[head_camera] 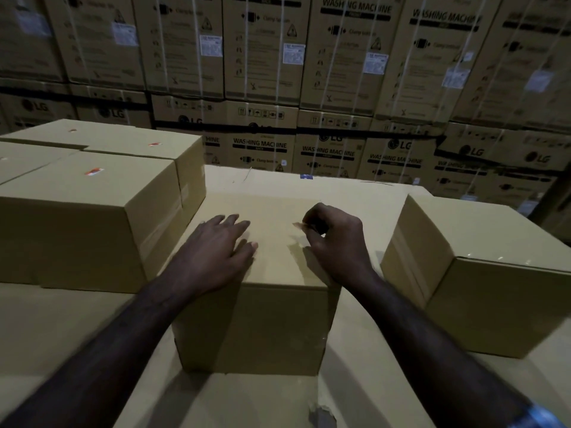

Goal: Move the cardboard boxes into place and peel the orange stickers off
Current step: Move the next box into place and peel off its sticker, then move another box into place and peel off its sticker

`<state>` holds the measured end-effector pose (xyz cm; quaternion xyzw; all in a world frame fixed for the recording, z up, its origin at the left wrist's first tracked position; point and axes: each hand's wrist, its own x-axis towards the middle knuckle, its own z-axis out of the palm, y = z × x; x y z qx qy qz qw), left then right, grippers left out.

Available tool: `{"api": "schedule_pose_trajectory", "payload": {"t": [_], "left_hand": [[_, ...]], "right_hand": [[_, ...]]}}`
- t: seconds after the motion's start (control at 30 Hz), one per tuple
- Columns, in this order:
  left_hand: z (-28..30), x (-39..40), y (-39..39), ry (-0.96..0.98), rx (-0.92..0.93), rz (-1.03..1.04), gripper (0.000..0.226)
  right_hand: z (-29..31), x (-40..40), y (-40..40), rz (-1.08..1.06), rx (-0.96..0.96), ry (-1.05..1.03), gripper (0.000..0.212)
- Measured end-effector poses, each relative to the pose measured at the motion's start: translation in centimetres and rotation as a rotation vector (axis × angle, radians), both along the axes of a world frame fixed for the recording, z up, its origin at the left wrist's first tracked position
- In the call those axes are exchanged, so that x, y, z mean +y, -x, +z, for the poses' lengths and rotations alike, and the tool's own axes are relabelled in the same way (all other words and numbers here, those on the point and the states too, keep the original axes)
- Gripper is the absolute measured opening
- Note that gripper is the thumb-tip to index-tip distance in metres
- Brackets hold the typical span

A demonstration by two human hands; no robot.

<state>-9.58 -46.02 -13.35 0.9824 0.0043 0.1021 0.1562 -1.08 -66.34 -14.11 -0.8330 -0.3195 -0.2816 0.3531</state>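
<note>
Stacked washing machine cartons (349, 57) are seen filling the background from side to side, close behind a broad cardboard surface (77, 329) on which the work is laid out. At the centre, a cardboard box (262, 322) is placed with its near top edge below both wrists. The left hand (219, 248) is laid flat on the box top, fingers straight and slightly spread. The right hand (332, 239) is curled above the top, thumb and forefinger pinched on a small pale sticker (298, 225); its colour cannot be judged in the dim light. To the left, a group of boxes (83, 211) is set touching one another, just beside the centre box, and orange stickers (94, 172) are noted on their tops. To the right, a single box (494, 273) is set apart, with an open strip of surface left between it and the centre box. Open surface is also seen along the near edge.
</note>
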Motion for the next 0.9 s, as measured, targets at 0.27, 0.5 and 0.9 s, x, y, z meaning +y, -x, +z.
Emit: {"api": "schedule_pose_trajectory", "payload": {"t": [0.27, 0.5, 0.9], "left_hand": [[0.8, -5.2, 0.2, 0.038, -0.144, -0.169, 0.055], [0.0, -10.1, 0.6, -0.013, -0.194, -0.449, 0.06], [-3.7, -25.4, 4.9, -0.002, -0.199, -0.98, 0.076]], "right_hand": [[0.0, -4.1, 4.3, -0.129, -0.238, -0.008, 0.014], [-2.6, -10.2, 10.0, -0.521, -0.432, 0.219, 0.018], [-8.0, -26.1, 24.5, -1.137, -0.356, 0.281, 0.018]]}}
